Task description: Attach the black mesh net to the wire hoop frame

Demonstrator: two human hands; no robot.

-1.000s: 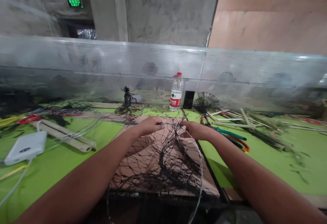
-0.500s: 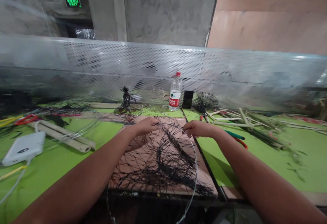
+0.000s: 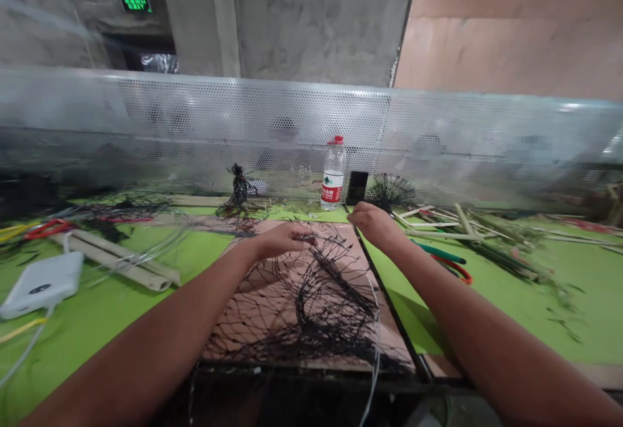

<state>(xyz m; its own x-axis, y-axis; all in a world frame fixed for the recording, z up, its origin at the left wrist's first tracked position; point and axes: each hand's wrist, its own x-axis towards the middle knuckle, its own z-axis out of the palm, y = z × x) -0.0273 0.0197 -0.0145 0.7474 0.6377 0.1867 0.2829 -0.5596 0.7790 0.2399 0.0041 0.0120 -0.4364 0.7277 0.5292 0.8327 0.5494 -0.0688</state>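
A tangled black net (image 3: 311, 304) lies spread over a brown board (image 3: 272, 297) on the green table. My left hand (image 3: 280, 240) rests on the net's far edge, fingers pinched on a strand of it. My right hand (image 3: 372, 222) is lifted off the net and reaches toward the far side of the board, close to a black bristly bundle (image 3: 389, 192) and a dark small box (image 3: 357, 187). Its fingers are curled; nothing shows in them. A thin white wire (image 3: 377, 323) loops along the net's right side.
A water bottle (image 3: 333, 174) stands at the perforated metal barrier (image 3: 195, 128). Pliers with coloured handles (image 3: 445, 261) and pale sticks (image 3: 462, 222) lie at right. At left sit a white power bank (image 3: 41, 283), pale tubes (image 3: 121, 265) and red-handled scissors (image 3: 46, 227). Another net clump (image 3: 239, 196) sits behind.
My right hand let go of the net's edge and moved away and up toward the back of the board. My left hand stayed pinched on the net.
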